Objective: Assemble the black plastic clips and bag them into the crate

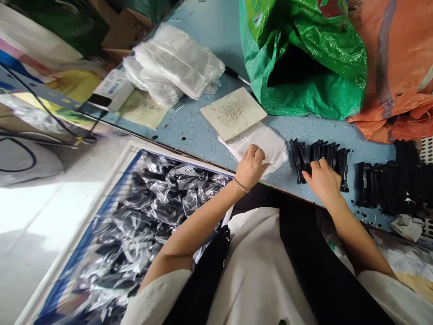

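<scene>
My left hand [251, 168], a beaded bracelet at its wrist, rests with curled fingers on the near edge of a thin stack of clear plastic bags [275, 146]. It seems to pinch the top bag, though the fingertips are partly hidden. A square pale board [233, 113] with a dark speckled patch lies over the far part of that stack. To the right, my right hand [324, 183] closes over a row of narrow black plastic parts [299, 158] standing side by side. Its fingers grip one of them, mostly covered by the hand.
More black parts [375, 185] lie farther right. A green bag [311, 97] and an orange sack [389, 67] stand behind. Bundled clear bags [179, 58] and a white box [113, 90] sit left. Below the table edge, a blue-rimmed crate [81, 239] holds many bagged black items.
</scene>
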`<state>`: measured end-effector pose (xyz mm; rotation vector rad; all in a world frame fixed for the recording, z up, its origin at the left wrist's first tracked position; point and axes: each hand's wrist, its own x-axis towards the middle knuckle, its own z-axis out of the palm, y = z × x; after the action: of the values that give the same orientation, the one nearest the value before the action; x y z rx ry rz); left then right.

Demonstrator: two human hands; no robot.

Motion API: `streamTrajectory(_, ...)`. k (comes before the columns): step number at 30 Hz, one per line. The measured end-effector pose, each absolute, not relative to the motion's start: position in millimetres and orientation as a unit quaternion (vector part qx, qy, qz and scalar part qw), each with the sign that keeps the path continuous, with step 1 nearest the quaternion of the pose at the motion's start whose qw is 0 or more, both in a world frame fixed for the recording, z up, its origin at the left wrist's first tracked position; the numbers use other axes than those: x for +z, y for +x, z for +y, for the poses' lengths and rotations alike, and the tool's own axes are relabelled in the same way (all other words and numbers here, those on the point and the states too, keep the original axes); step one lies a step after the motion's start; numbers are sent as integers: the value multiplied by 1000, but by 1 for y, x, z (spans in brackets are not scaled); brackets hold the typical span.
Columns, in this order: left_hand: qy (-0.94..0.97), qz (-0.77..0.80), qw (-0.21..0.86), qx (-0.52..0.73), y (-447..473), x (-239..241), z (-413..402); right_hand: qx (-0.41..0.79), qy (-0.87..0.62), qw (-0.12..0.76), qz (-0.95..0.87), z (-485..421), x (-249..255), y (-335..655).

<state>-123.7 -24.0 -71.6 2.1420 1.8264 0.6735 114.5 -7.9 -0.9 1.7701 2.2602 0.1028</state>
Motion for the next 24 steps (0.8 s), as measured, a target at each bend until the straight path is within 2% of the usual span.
streamTrajectory(4, 764, 609, 137, 164, -125, -69, -33, 3, 628, 102, 772, -2, -3, 118)
streamTrajectory(6, 751, 605, 195, 178, -130, -70, -27, -36, 650, 63, 756, 3, -5, 127)
streamTrajectory(8, 714, 595, 286, 233, -140, -70, -17, -98, 667, -17, 738, 7, -8, 138)
streamTrajectory(10, 650, 589, 376, 298, -151, -70, -9, -210, 666, -141, 702, 8, -11, 144)
streamTrajectory(12, 571, 590, 450, 352, -159, -68, -5, -377, 629, -262, 628, 3, -12, 141)
streamTrajectory(14, 505, 590, 500, 384, -161, -66, -6, -544, 561, -331, 529, -5, -11, 125)
streamTrajectory(16, 459, 585, 534, 403, -159, -66, -9, -665, 488, -342, 450, -14, -10, 102)
streamTrajectory(19, 428, 579, 548, 427, -154, -67, -13, -759, 425, -318, 378, -21, -16, 66)
streamTrajectory(21, 459, 573, 522, 434, -152, -68, -14, -776, 418, -311, 355, -20, -25, 47)
streamTrajectory(24, 536, 561, 453, 439, -152, -68, -17, -752, 435, -346, 355, -12, -39, 33)
